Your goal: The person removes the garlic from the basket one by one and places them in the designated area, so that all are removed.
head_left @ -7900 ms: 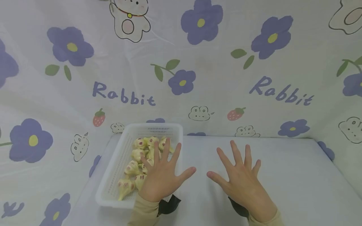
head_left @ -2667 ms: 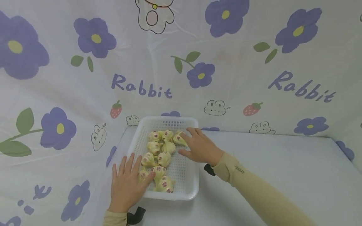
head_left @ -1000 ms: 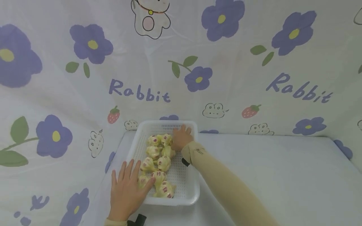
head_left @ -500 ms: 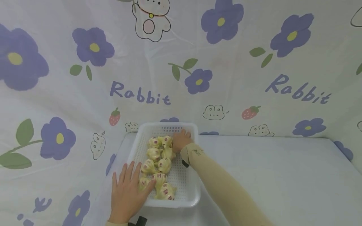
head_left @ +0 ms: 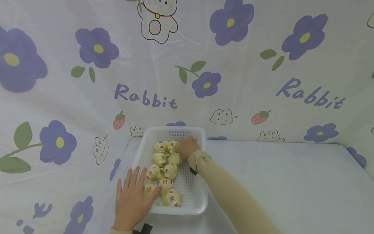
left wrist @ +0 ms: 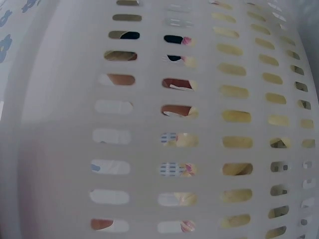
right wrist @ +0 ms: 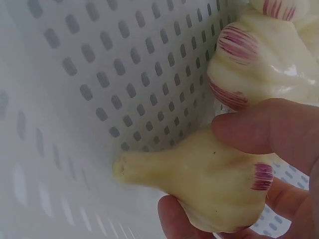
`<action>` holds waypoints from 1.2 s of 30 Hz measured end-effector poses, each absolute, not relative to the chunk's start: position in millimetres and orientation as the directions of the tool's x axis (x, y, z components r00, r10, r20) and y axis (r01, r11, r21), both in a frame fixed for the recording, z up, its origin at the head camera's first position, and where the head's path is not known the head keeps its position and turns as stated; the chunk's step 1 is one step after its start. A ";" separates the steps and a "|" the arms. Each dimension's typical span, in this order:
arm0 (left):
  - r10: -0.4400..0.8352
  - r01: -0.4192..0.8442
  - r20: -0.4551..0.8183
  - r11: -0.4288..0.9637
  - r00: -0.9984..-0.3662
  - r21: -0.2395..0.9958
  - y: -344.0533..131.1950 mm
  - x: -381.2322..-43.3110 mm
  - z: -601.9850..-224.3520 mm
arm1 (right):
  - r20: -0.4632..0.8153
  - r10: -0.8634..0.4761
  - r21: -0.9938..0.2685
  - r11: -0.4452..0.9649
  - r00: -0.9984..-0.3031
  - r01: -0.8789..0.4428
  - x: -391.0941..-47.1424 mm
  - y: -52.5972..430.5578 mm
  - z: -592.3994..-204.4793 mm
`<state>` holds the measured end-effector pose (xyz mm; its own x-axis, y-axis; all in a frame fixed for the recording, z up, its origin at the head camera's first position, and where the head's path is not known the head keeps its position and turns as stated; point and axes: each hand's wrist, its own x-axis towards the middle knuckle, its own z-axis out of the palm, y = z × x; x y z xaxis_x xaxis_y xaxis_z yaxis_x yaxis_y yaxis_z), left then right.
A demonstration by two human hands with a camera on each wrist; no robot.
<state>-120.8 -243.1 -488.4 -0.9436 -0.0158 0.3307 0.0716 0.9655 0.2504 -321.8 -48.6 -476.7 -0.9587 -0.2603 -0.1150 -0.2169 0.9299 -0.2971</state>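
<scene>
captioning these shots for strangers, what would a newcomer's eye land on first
Probably the white backdrop, whose big purple flowers and twice-printed word Rabbit fill much of the head view. Next, likely the perforated white basket below it, with yellowish, purple-marked garlic bulbs clustered inside. In the right wrist view, the right hand pinching one bulb in the basket stands out most.

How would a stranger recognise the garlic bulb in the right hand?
On the table stands a white perforated basket. Near its far right corner, the right hand grips one garlic bulb. Only this bulb is pinched; the other bulbs lie to its left.
</scene>
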 end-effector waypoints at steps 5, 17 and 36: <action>-0.013 0.077 0.327 0.962 -0.945 0.262 -242.4 -120.2 -488.0 | -0.111 -0.266 -0.302 0.927 -0.958 -0.223 -322.2 -47.1 -478.2; 0.009 0.094 0.307 0.960 -0.952 0.264 -242.8 -119.9 -485.8 | -0.099 -0.267 -0.304 0.925 -0.959 -0.226 -325.0 -41.9 -479.2; 0.007 0.091 0.309 0.962 -0.951 0.258 -241.0 -119.8 -484.7 | 0.025 -0.337 -0.299 0.896 -0.941 -0.329 -308.1 -44.3 -453.7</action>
<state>-119.8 -241.0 -484.7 -0.9510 0.0068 0.3091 0.0906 0.9620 0.2576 -308.1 -44.3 -453.7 -0.9412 -0.3370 0.0247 -0.3286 0.8960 -0.2986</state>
